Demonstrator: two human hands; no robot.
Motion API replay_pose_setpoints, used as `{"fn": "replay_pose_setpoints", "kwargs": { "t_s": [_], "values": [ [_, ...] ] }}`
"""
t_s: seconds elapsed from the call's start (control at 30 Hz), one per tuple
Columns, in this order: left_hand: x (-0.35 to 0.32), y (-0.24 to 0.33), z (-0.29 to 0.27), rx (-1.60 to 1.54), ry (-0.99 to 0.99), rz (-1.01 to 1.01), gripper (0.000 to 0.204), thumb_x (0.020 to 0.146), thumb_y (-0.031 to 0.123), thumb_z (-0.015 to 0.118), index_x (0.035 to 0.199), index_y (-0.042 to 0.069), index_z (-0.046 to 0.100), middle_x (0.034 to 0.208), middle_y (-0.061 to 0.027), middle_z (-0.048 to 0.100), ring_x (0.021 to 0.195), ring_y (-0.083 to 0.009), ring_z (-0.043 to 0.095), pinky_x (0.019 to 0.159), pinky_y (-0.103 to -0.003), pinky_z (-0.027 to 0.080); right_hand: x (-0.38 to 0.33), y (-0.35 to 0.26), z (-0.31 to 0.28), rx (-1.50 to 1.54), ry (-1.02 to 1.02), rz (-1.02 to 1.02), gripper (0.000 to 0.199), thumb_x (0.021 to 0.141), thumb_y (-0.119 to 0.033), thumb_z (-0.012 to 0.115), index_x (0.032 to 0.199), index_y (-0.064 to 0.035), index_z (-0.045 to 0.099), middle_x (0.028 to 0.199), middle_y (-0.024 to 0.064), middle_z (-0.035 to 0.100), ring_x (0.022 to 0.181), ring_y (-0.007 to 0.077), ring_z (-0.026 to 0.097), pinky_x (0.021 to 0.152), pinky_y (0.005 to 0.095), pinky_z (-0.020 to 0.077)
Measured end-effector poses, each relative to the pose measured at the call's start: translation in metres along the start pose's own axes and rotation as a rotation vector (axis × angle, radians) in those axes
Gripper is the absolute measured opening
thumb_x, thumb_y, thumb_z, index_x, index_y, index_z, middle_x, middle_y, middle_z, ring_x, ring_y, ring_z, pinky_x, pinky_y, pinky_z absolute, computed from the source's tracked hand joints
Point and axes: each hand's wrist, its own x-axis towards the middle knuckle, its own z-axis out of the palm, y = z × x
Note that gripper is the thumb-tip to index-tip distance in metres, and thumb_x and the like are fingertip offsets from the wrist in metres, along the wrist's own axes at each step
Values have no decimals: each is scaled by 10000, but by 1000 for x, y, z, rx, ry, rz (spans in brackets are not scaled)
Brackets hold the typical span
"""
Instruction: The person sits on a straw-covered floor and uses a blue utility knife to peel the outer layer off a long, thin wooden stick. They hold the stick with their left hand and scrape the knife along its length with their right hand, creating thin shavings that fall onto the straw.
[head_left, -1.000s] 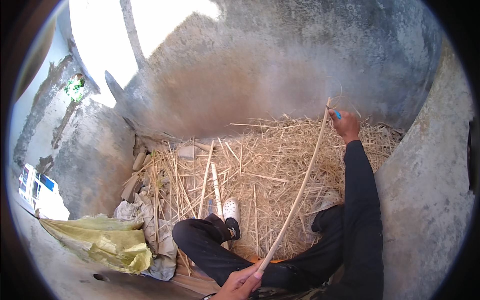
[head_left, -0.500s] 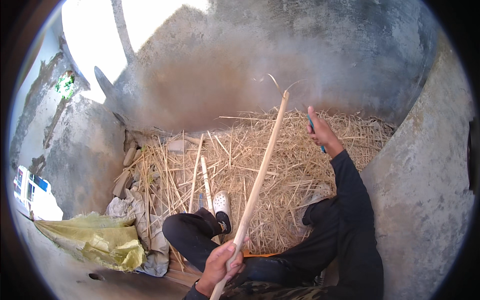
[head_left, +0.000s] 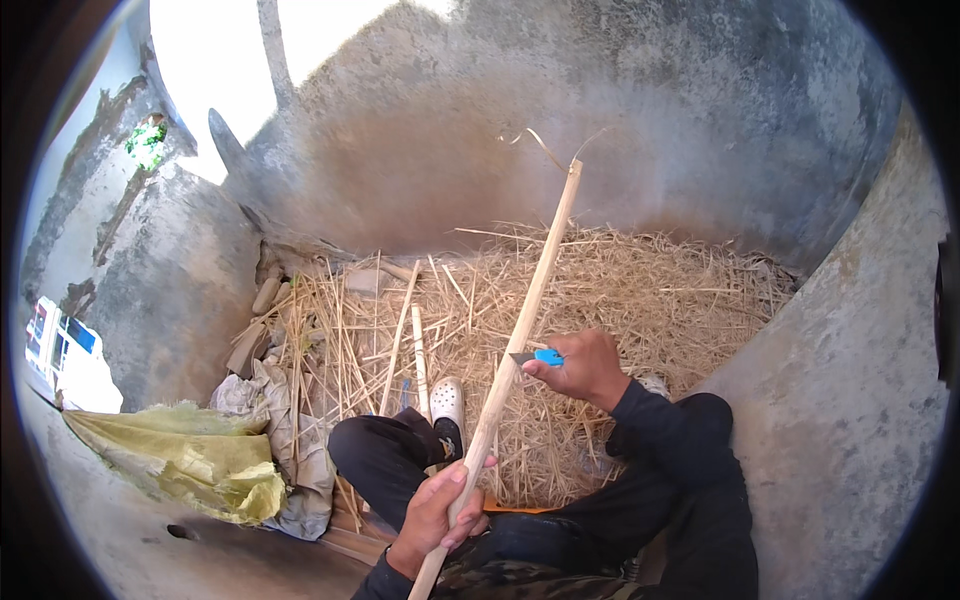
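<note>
My left hand (head_left: 440, 515) is wrapped round the lower part of a long pale wooden stick (head_left: 526, 312), which slants up and away to the right. Two thin curled shavings (head_left: 540, 143) hang from its far tip. In my right hand (head_left: 585, 368) is a blue-handled utility knife (head_left: 547, 356), its fingers closed on the handle. The dark blade points left and meets the stick about midway along; whether it bites into the wood I cannot tell.
Dry shavings (head_left: 660, 290) cover the floor ahead, piled against a stained concrete wall (head_left: 480, 130). Two peeled sticks (head_left: 419, 345) lie near my white clog (head_left: 447, 400). A yellow woven sack (head_left: 180, 455) is at the left. Another concrete wall (head_left: 840, 400) rises close on the right.
My right hand has come back toward me and to the left, bringing the knife from beyond the stick to its side. My left hand keeps its hold on the stick.
</note>
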Motion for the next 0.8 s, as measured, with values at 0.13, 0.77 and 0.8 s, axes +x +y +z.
{"fn": "replay_pose_setpoints", "kwargs": {
  "t_s": [0.13, 0.77, 0.8],
  "values": [
    [5, 1, 0, -46, -49, -15, 444, 1044, 289, 319, 1358, -19, 380, 566, 2, 399, 330, -71, 328, 468, -241, 356, -17, -25, -3, 19, 1, -185, 723, 776, -778, 504, 501, -110, 541, 420, 80, 487, 369, 254, 522, 373, 357, 387],
    [2, 1, 12, -111, -40, -23, 367, 1046, 263, 298, 1258, -7, 428, 523, 28, 386, 297, -45, 282, 339, -220, 281, 21, 32, -12, -180, 231, -239, 696, 753, -769, 549, 478, -136, 461, 415, 16, 427, 350, 196, 471, 359, 332, 342],
    [1, 1, 12, -116, -44, -26, 365, 1046, 262, 299, 1256, -7, 428, 523, 28, 385, 299, -44, 282, 338, -220, 280, 22, 34, -13, -184, 236, -251, 698, 752, -773, 545, 478, -136, 461, 416, 17, 428, 352, 196, 472, 361, 331, 344]
  ]
}}
